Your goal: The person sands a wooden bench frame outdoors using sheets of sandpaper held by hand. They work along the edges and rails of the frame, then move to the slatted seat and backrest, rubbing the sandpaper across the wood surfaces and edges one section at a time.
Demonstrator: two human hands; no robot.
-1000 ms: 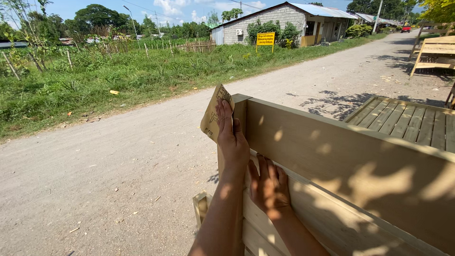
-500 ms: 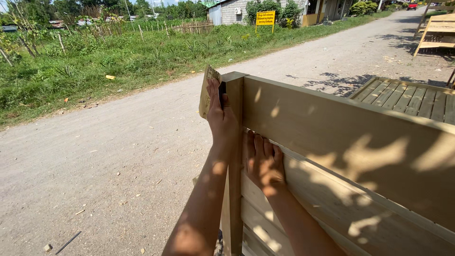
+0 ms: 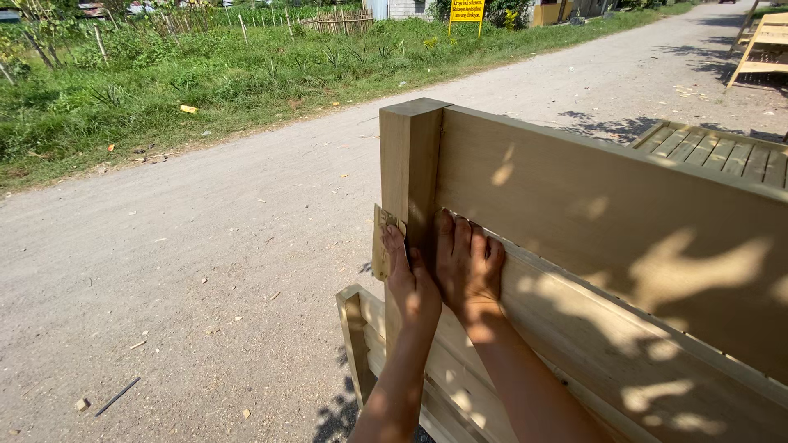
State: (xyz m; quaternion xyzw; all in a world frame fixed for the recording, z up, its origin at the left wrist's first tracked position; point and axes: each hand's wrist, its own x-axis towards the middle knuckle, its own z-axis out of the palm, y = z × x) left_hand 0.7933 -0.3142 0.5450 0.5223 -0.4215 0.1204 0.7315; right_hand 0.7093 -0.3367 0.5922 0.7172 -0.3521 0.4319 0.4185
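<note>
A light wooden bench frame stands in front of me, its corner post (image 3: 410, 156) upright at the centre. My left hand (image 3: 408, 283) presses a small folded piece of sandpaper (image 3: 382, 242) against the post's left side, about halfway down. My right hand (image 3: 469, 262) lies flat with fingers spread on the lower back board (image 3: 591, 336), just right of the post. The wide upper back board (image 3: 607, 213) runs off to the right above my right hand.
A gravel road (image 3: 205, 246) lies to the left, with a grass verge (image 3: 164, 98) beyond it. Another slatted wooden bench (image 3: 722, 152) sits behind the frame at right, and a further wooden frame (image 3: 763, 45) stands at the far right. A yellow sign (image 3: 466, 10) stands by the road.
My left hand has slid the sandpaper down from the top of the post to about halfway down. My right hand has stayed flat on the board. The view tilted downward.
</note>
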